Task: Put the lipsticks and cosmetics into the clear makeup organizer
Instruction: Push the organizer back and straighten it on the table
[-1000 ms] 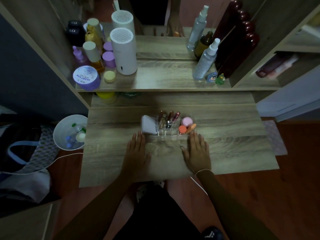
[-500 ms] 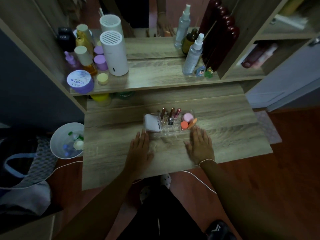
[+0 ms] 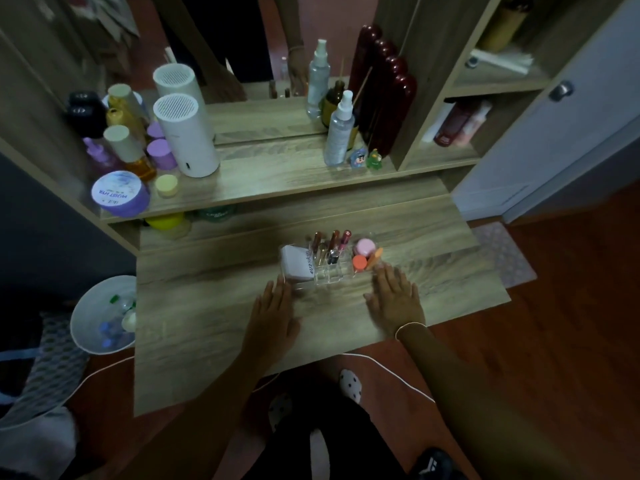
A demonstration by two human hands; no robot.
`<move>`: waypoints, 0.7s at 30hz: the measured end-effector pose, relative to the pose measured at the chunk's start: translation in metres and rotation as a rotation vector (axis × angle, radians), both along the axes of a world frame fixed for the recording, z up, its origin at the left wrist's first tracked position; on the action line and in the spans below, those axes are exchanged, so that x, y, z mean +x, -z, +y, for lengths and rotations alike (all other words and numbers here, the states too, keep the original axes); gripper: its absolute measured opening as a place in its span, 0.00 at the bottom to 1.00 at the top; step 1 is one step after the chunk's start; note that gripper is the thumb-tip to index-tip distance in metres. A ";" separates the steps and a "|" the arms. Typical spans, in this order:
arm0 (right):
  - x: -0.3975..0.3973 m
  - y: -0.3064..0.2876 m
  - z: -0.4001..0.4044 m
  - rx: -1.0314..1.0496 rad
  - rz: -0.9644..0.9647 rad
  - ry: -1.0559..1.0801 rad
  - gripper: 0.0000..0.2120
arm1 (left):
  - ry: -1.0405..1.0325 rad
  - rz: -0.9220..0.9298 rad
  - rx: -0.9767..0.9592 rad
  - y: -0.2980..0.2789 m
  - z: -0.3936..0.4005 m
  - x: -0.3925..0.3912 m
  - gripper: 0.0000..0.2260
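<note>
The clear makeup organizer (image 3: 327, 279) stands on the wooden desk (image 3: 221, 327). Upright lipsticks (image 3: 333, 249) fill its middle slots. A white compact (image 3: 297, 263) lies in its left section. A pink sponge (image 3: 364, 246), an orange sponge (image 3: 359, 262) and an orange stick (image 3: 375, 258) sit in its right section. My left hand (image 3: 275, 317) rests flat on the desk just in front of the organizer's left end, fingers spread. Flat and empty, my right hand (image 3: 394, 299) lies by the organizer's right front corner.
The raised shelf (image 3: 277, 181) behind holds a white cylinder (image 3: 185, 136), a purple jar (image 3: 119, 194), several bottles, a spray bottle (image 3: 339, 131) and two small figurines (image 3: 365, 159). A white bin (image 3: 104, 315) stands left of the desk. A white cable (image 3: 391, 368) hangs off the front edge.
Both hands stay flat in front of the organizer. The head camera has tilted and shifted, so the whole scene slides in the view.
</note>
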State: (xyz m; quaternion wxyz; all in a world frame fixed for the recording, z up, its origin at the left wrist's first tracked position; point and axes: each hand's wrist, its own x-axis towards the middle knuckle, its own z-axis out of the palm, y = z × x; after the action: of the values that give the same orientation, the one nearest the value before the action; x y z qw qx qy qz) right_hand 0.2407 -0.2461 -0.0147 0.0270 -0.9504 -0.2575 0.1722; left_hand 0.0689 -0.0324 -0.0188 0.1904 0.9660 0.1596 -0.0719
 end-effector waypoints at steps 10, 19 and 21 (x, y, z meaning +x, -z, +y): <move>0.034 0.007 -0.028 -0.003 -0.015 -0.014 0.33 | -0.026 0.030 -0.031 -0.003 -0.028 0.038 0.33; 0.081 0.008 -0.062 0.026 -0.026 -0.020 0.33 | -0.067 0.004 -0.034 0.003 -0.067 0.081 0.33; 0.091 0.006 -0.068 0.038 -0.027 -0.021 0.33 | -0.060 0.015 -0.035 0.007 -0.074 0.091 0.33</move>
State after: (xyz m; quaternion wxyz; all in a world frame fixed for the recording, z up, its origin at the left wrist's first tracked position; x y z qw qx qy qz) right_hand 0.3322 -0.3146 -0.0208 0.0398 -0.9492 -0.2710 0.1547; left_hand 0.1603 -0.1067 -0.0253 0.2082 0.9567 0.1889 -0.0761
